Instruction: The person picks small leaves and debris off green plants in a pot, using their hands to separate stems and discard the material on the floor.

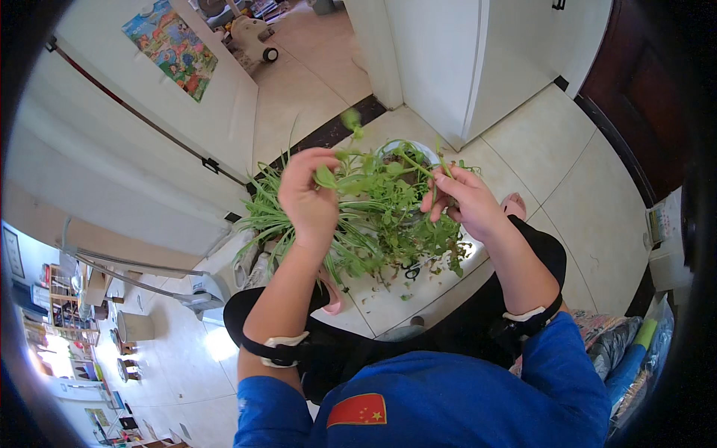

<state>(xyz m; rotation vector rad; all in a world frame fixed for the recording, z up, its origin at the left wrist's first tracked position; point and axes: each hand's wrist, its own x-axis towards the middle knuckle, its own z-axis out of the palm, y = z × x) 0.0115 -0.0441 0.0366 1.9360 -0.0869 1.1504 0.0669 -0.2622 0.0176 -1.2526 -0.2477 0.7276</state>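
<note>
My right hand (459, 196) is closed around green plant stems (417, 164) above the right side of a white pot (428, 152). Slightly blurred, my left hand (313, 185) is raised at the left, its curled fingers at a green leaf (325, 177); whether they pinch it is hard to tell. Leafy stems stretch between the two hands. Below the left hand spreads a spider plant (263, 210) with long striped leaves. A tangle of leafy green stems (403, 235) hangs around the pot. Dark-handled scissors (413, 271) lie on the floor among leaf scraps.
Pale shoes (259, 273) stand beside the spider plant. My feet wear pink slippers (334, 297). A white door (224, 106) with a poster stands at the upper left, a white cabinet or door panel (437, 61) beyond the pot. Bagged things (622, 347) lie at the lower right.
</note>
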